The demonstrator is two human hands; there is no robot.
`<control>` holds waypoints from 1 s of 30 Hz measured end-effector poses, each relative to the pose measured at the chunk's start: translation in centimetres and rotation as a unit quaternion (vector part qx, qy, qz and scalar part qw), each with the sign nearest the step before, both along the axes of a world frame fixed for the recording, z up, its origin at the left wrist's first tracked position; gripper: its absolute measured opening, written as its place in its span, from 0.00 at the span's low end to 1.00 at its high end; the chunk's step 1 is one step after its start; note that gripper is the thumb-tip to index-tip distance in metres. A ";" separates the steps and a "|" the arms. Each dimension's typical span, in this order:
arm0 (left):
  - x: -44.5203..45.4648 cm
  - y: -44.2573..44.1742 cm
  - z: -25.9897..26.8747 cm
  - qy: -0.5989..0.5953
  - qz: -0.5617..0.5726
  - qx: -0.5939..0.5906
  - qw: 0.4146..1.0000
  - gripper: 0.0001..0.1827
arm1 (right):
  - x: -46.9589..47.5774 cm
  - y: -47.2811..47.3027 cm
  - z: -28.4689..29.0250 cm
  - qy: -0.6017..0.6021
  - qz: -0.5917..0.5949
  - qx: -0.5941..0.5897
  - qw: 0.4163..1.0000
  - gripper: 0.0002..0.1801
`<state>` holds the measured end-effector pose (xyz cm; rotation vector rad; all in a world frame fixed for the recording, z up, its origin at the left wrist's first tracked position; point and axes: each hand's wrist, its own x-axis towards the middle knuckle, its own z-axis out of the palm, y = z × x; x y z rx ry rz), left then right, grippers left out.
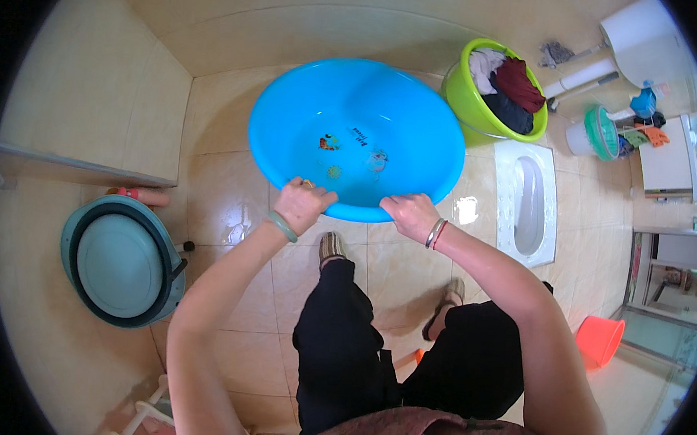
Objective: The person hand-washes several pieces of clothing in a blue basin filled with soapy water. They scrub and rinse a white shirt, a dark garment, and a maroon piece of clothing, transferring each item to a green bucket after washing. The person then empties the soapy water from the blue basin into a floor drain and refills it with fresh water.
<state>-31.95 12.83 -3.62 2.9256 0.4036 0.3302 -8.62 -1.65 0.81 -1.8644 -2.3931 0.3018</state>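
Note:
Both of my hands grip the near rim of a large blue plastic washtub (306, 115). My left hand (304, 203) curls over the rim left of its middle, and my right hand (412, 214) holds it a little to the right. Printed pictures and some lettering show on the tub's inner bottom; no laundry lies in it. Whether the tub rests on the floor or is tipped up slightly, I cannot tell. Behind its right side stands a lime-green bucket (470, 100) filled with white, maroon and dark clothes (518, 84).
A white squat toilet (526, 206) is set into the tiled floor (226, 294) at the right. On the left a grey-green collapsible basin (121, 264) leans by the wall. An orange-red bucket (597, 343) stands far right, and a lined waste bin (580, 138) is beyond the toilet. Wet patches shine on the tiles.

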 end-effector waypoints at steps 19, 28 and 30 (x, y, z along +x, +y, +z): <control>1.7 2.2 -10.7 0.007 0.055 0.036 0.998 0.06 | 2.6 4.6 -12.7 -0.011 0.090 -0.041 0.995 0.12; 3.7 2.7 -7.5 0.259 0.021 -0.137 0.956 0.24 | 2.7 4.7 -12.0 -0.019 0.071 -0.113 0.991 0.14; 4.6 2.7 -6.5 0.255 0.025 -0.237 0.937 0.32 | 2.6 5.1 -11.1 0.006 0.058 -0.162 0.985 0.18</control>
